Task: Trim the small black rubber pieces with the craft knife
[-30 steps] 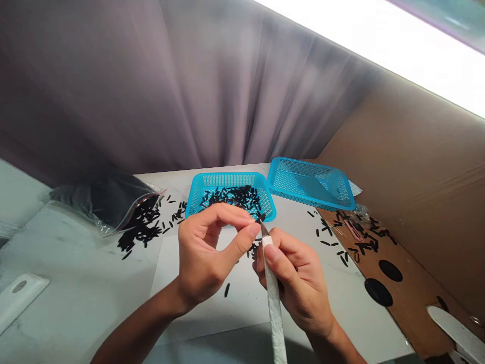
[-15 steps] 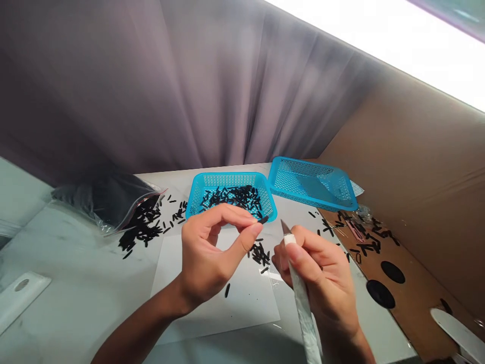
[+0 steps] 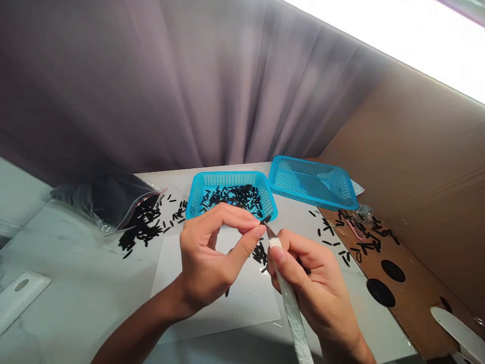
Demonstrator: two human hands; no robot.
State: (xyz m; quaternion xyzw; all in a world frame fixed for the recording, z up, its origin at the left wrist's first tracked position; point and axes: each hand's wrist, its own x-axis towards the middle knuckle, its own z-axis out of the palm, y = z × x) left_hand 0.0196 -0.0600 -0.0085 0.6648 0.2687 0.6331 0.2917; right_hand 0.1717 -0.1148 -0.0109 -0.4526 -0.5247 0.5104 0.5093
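My left hand [image 3: 217,255] pinches a small black strip [image 3: 267,220] between thumb and fingertips, above the near edge of a blue basket [image 3: 232,176]. My right hand [image 3: 308,275] is closed around a craft knife [image 3: 288,298] with a pale wrapped handle, held like a pen. The knife's pointed blade meets the strip, close to my left fingertips. Many similar black pieces [image 3: 242,194] lie in the basket. A small pile of black pieces [image 3: 259,254] sits on white paper [image 3: 212,316], partly hidden by my hands.
A second blue basket [image 3: 314,164] stands at the back right. At the left, black pieces [image 3: 142,230] spill from a clear plastic bag [image 3: 109,199]. More pieces and two black discs [image 3: 381,292] lie on a brown board [image 3: 405,308]. A white object [image 3: 22,293] lies far left.
My right hand has moved left and slightly up, bringing the knife blade from beside the black strip onto it. My left hand has stayed nearly still.
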